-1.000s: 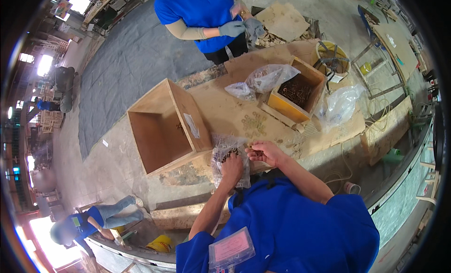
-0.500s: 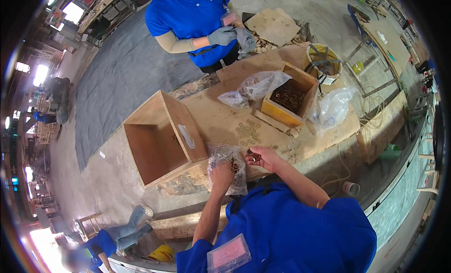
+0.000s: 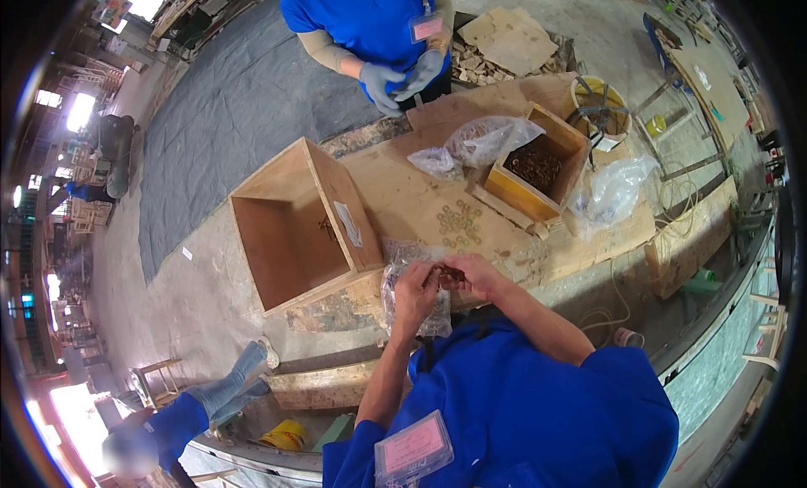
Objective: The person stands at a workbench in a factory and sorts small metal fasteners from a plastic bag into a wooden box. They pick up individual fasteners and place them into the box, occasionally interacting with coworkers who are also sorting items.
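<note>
My left hand (image 3: 415,295) and my right hand (image 3: 476,278) meet over the near edge of the work table. Small reddish-brown metal pieces (image 3: 452,276) lie between them, held in the curled fingers of my right hand. The left fingertips pinch together right beside these pieces; what exactly they grip is too small to make out. Beneath and behind my left hand is a clear plastic bag (image 3: 395,274), crumpled on the table. Several pale yellowish rings (image 3: 459,223) lie loose on the board just beyond my hands.
A large wooden box (image 3: 340,204) lies to the left, its open side showing a few metal pieces. Further right stand a smaller box (image 3: 513,189) of brown hooks, plastic bags (image 3: 492,139) and a yellow bucket (image 3: 618,122). A gloved co-worker (image 3: 370,17) stands across the table; another person (image 3: 172,429) is at lower left.
My left hand has come up out of the plastic bag and moved to my right hand's fingers. The co-worker's gloved hands have come together lower down. The view has shifted slightly.
</note>
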Available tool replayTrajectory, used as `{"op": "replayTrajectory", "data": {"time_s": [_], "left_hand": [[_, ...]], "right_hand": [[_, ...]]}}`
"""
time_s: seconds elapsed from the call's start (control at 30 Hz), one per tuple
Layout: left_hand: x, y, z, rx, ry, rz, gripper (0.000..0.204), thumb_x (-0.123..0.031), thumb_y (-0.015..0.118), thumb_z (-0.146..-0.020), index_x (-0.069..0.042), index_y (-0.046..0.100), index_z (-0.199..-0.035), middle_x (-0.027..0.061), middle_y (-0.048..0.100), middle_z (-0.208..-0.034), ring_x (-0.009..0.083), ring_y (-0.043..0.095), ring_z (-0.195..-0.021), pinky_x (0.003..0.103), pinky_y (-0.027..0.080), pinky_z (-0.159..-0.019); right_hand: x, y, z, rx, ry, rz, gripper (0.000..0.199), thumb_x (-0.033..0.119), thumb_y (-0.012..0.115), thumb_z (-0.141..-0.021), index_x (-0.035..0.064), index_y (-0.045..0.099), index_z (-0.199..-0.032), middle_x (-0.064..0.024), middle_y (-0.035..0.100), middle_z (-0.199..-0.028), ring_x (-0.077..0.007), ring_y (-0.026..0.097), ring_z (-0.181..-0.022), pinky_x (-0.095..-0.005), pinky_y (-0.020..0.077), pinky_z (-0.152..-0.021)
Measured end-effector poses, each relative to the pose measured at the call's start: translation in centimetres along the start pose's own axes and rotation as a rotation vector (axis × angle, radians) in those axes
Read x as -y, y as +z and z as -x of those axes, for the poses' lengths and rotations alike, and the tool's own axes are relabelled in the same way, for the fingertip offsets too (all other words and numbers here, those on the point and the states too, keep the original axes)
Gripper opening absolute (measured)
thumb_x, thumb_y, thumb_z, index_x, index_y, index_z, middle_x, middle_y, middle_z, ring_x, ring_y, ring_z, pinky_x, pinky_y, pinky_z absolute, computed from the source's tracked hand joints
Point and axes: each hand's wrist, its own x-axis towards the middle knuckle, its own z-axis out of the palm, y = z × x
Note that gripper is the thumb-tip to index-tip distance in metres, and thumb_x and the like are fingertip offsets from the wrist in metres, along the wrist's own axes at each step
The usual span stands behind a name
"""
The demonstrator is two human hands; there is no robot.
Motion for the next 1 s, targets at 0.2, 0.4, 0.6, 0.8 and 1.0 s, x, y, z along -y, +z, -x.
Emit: {"op": "replayTrajectory", "data": {"time_s": [0.2,0.4,0.6,0.8,1.0], "left_hand": [[-1.4,-0.2,-0.4,0.01,0.057,-0.021,0.013,-0.006,0.066,-0.086,-0.002,0.068,-0.099,0.0155,0.066,-0.098,0.0333,0.066,-0.086,0.037,0.053,-0.072],[-3.0,-0.9,-0.8,-0.024,0.196,-0.149,0.019,-0.007,0.066,-0.085,-0.005,0.066,-0.104,0.0151,0.065,-0.105,0.0351,0.066,-0.088,0.04,0.054,-0.072],[-3.5,-1.4,-1.1,-0.044,0.243,-0.161,0.017,-0.005,0.064,-0.087,-0.006,0.063,-0.103,0.0146,0.064,-0.107,0.0356,0.066,-0.088,0.04,0.054,-0.071],[-3.3,-1.2,-1.4,-0.085,0.249,-0.145,0.016,-0.005,0.062,-0.089,-0.004,0.062,-0.104,0.0142,0.064,-0.105,0.0353,0.066,-0.085,0.04,0.054,-0.071],[-4.3,-1.2,-1.6,-0.093,0.264,0.022,0.018,0.0,0.062,-0.088,-0.004,0.062,-0.105,0.0149,0.066,-0.103,0.0332,0.066,-0.086,0.038,0.054,-0.072]], "right_hand": [[0.1,0.5,0.3,-0.005,0.019,-0.007,0.024,0.024,0.054,-0.099,0.0028,0.065,-0.102,-0.0059,0.068,-0.09,-0.0168,0.068,-0.083,-0.0327,0.0584,-0.075],[0.5,0.5,0.3,0.012,0.1,-0.109,0.02,0.022,0.054,-0.098,0.0052,0.065,-0.102,-0.0027,0.067,-0.091,-0.0155,0.067,-0.081,-0.0319,0.0571,-0.076],[-0.1,1.8,0.6,0.048,-0.08,-0.23,0.02,0.02,0.054,-0.098,0.0047,0.066,-0.099,-0.0043,0.067,-0.092,-0.0155,0.066,-0.082,-0.0306,0.0564,-0.075],[0.9,2.5,1.2,0.112,-0.217,-0.086,0.024,0.025,0.054,-0.1,0.0038,0.065,-0.102,-0.005,0.068,-0.093,-0.0148,0.066,-0.081,-0.0289,0.0567,-0.071],[0.7,0.9,0.9,0.242,0.033,-0.488,0.031,0.031,0.053,-0.101,0.0036,0.065,-0.102,-0.0032,0.07,-0.087,-0.0137,0.066,-0.072,-0.0266,0.0571,-0.064]]}}
